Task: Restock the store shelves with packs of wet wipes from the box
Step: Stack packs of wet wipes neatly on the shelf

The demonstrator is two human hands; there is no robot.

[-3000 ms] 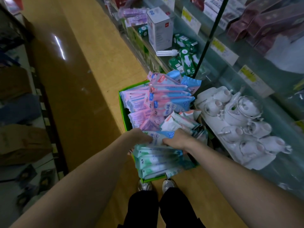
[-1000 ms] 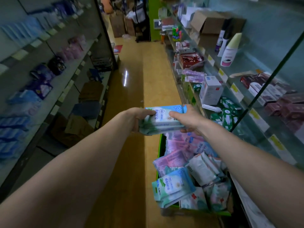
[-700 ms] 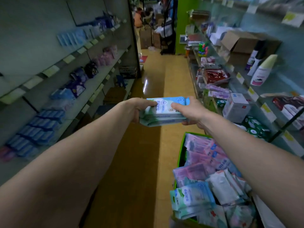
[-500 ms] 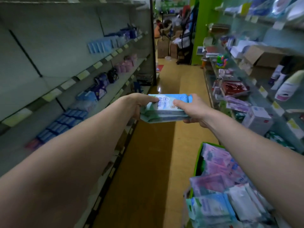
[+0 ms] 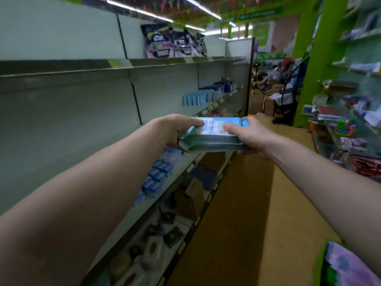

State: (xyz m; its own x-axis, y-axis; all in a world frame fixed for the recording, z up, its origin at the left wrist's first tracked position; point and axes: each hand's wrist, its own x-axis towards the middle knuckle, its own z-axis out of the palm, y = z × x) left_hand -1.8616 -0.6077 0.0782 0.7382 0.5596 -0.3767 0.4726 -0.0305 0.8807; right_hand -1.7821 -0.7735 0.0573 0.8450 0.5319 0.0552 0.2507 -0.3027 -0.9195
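The person clamps a stack of wet wipe packs (image 5: 210, 135) between both hands, with the left hand (image 5: 175, 129) curled round one end and the right hand (image 5: 247, 135) round the other, thumbs on top. The stack hangs just in front of the half-stocked shelf (image 5: 177, 168), slightly above it. The packs look light, soft and slick-wrapped. I'd grip both ends firmly so the middle ones don't slide out.
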